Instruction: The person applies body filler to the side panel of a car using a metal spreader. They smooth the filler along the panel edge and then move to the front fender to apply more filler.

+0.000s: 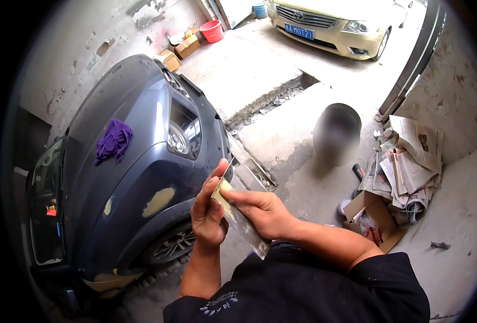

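Between my hands is a flat, grey-silver scraper plate point(249, 231) with pale yellow putty point(222, 206) on its upper part, held at a slant. My left hand point(206, 215) grips the plate's upper end from the left, fingers along its back. My right hand point(262, 212) holds it from the right, thumb pressed at the putty. Left of them stands a dark blue-grey car point(109, 194) with pale filler patches point(158, 202) on its front fender and a crumpled purple cloth point(113, 140) on its bonnet.
A beige car point(330, 27) stands at the top, beyond a broken floor trench point(271, 97). A blurred dark round bin point(336, 134) is ahead-right. Newspapers point(411, 172) and an open box point(370, 215) lie along the right wall. A red bucket point(211, 31) and cartons point(187, 47) sit top left.
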Motion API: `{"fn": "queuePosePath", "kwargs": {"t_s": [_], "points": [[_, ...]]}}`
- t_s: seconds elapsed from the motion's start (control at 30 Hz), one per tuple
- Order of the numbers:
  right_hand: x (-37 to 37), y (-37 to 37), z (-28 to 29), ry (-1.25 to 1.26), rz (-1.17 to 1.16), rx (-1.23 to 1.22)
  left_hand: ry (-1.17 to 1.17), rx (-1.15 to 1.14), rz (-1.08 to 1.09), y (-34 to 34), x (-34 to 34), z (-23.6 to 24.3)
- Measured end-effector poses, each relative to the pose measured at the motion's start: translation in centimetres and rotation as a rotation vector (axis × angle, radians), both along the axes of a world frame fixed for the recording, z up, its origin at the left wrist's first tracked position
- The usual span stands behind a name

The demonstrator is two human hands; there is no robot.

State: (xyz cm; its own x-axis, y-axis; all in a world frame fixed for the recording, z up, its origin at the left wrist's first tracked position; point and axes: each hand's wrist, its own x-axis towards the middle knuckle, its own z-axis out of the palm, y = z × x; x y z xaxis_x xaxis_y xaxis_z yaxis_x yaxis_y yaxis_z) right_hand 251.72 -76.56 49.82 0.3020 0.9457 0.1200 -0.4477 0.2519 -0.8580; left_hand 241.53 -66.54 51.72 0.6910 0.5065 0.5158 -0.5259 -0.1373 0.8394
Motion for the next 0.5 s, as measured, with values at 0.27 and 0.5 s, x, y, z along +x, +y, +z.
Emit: {"fn": "queuePosePath", "kwargs": {"t_s": [0.27,0.5], "points": [[1.7,-0.3,0.2,-0.368,-0.148,0.046,0.058,-0.101,0.071,-0.4,-0.7,-0.5],[-0.1,-0.3,0.3,0.181,0.094,0.036,0.029,-0.089,0.103,-0.1,-0.8,0.1]]}}
